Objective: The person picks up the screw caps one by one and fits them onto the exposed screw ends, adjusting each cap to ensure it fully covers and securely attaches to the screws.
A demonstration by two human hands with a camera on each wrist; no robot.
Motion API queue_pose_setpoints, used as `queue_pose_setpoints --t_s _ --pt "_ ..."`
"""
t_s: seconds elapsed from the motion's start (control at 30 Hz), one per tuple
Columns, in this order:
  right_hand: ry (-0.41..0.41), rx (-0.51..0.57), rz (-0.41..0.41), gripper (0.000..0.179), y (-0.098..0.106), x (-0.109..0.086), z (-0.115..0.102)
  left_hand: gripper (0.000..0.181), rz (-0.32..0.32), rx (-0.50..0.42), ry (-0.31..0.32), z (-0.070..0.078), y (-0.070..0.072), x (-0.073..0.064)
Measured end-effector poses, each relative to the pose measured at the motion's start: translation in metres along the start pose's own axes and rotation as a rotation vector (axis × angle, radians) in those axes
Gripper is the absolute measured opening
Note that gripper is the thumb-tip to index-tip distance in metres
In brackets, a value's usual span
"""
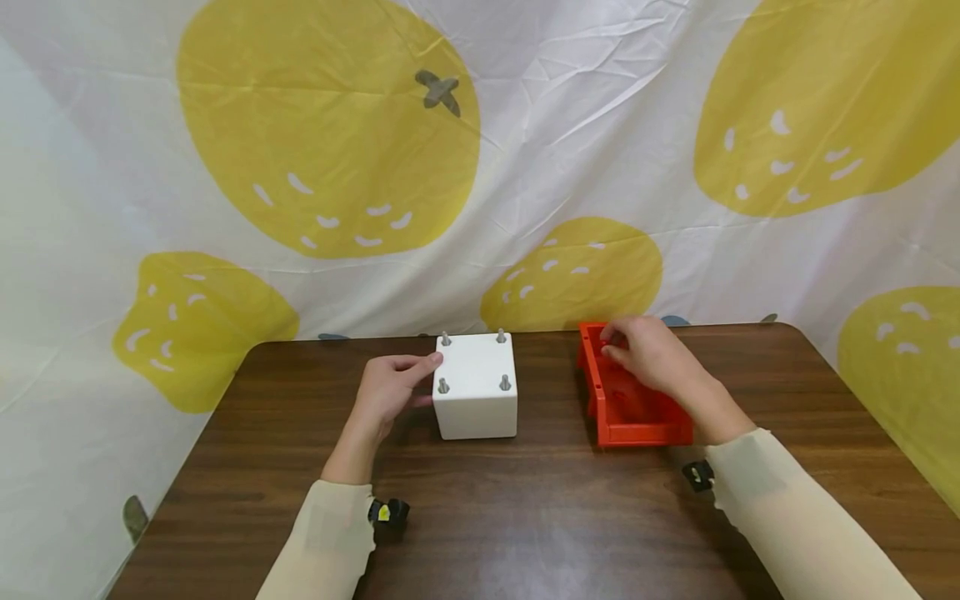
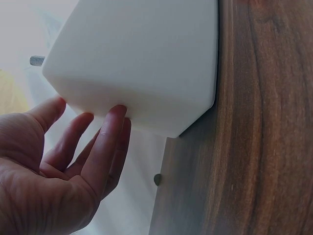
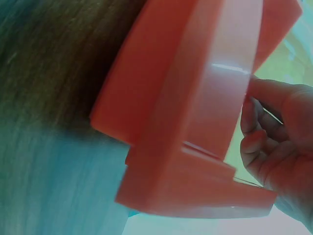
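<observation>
A white block (image 1: 476,367) stands on the table with a threaded stud upright near each top corner. My left hand (image 1: 390,387) is at its left side, thumb on the top edge; in the left wrist view the fingers (image 2: 105,144) lie fairly straight against the side wall. Over the far part of a red plastic bin (image 1: 645,434) is my right hand (image 1: 652,354), fingers bent down into it. The right wrist view shows that hand (image 3: 281,137) with curled fingers beyond the bin's wall (image 3: 195,107). Whether its fingertips pinch anything is hidden.
Both things stand on a dark wood-grain table (image 1: 517,508), the bin to the right of the block. Behind the table's far edge hangs a white curtain (image 1: 585,83) with yellow fruit prints. Each wrist wears a small black camera.
</observation>
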State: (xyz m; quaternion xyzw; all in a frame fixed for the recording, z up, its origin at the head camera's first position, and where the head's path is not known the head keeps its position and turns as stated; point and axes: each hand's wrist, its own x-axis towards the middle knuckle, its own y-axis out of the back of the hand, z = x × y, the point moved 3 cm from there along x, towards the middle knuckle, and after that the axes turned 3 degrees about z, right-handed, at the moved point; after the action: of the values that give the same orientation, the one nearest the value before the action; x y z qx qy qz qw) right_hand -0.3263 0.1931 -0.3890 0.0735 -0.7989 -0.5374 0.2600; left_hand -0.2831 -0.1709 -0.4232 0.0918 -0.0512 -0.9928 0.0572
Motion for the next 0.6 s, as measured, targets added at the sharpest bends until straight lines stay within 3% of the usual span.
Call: queue_pose_setpoints --t_s 0.3,0.6 --pt "-0.054 0.033 0.02 0.012 0.0052 0.0022 -0.0036 0.044 -0.002 0.0 -0.003 -0.0004 0.0001 0.0003" --pt "-0.086 0.146 0.017 0.012 0.0075 0.0032 -0.0085 0.044 -0.006 0.003 -0.006 -0.0003 0.0 0.0011"
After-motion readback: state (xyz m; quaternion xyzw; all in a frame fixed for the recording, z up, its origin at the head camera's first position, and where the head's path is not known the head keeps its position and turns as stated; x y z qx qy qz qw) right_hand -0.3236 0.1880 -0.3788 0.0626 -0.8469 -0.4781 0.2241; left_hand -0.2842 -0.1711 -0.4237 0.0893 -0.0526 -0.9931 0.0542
